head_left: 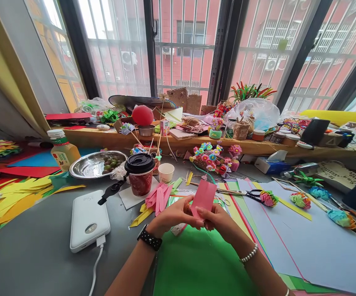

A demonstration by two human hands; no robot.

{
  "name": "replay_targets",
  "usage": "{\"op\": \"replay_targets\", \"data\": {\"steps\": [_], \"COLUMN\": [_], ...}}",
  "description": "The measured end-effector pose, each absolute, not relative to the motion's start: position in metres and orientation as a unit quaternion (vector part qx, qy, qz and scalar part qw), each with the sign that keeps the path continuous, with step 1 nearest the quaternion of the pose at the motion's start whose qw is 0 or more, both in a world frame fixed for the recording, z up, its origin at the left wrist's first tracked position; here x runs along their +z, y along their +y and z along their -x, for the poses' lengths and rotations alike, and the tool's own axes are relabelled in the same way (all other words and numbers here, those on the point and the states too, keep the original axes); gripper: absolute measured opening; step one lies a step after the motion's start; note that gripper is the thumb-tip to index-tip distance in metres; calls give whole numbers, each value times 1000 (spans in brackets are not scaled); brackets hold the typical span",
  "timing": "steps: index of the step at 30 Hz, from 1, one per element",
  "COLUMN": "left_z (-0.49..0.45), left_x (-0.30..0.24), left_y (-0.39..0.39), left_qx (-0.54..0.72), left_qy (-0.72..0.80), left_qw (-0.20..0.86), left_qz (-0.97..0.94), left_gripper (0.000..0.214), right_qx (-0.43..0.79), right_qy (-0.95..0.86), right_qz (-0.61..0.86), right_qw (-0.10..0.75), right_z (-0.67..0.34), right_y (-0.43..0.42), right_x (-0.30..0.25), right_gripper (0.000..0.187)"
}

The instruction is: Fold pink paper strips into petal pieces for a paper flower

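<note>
A pink strip of paper (205, 194) is held up between my two hands, above a green sheet (202, 259). My left hand (180, 214) grips its lower left side, thumb across the front. Closed on the lower right edge is my right hand (216, 217), its thumb also on the paper. Just left of the hands lies a bundle of folded pink paper strips (159, 197) with a few yellow ones. Behind the paper rest scissors (262, 196) with black handles, beside a folded pink and green paper piece (269, 198).
A white power bank (90, 220) with a cable lies at left. Near it stand a lidded red cup (140, 174), a paper cup (166, 172), a metal plate (82, 166) with fruit and a bottle (63, 150). Large white sheets (313, 242) spread at right.
</note>
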State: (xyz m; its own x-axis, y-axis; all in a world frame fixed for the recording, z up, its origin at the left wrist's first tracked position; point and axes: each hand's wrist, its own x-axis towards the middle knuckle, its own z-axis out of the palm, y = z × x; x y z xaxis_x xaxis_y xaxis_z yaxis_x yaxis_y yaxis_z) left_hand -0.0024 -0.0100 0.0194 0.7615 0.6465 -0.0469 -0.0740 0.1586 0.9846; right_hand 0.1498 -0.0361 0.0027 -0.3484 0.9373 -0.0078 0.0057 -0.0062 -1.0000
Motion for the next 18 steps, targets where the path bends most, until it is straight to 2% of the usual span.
{"op": "replay_targets", "data": {"steps": [6,8,14,18], "left_z": [2,3,5,2], "left_x": [16,16,14,8], "left_y": [-9,-9,-6,-3], "left_qx": [239,231,242,267], "left_qy": [257,257,284,298], "left_qw": [707,710,693,692], "left_qz": [-614,-613,-617,-601], "left_gripper": [39,37,52,49], "right_qx": [461,466,518,462], "right_qy": [-654,-654,-627,-642], "right_qz": [456,446,442,487], "right_qw": [389,395,377,370], "right_z": [-154,-154,-158,-159], "right_y": [-34,-34,-32,-27], "right_x": [6,7,7,1], "right_gripper": [34,32,34,34]}}
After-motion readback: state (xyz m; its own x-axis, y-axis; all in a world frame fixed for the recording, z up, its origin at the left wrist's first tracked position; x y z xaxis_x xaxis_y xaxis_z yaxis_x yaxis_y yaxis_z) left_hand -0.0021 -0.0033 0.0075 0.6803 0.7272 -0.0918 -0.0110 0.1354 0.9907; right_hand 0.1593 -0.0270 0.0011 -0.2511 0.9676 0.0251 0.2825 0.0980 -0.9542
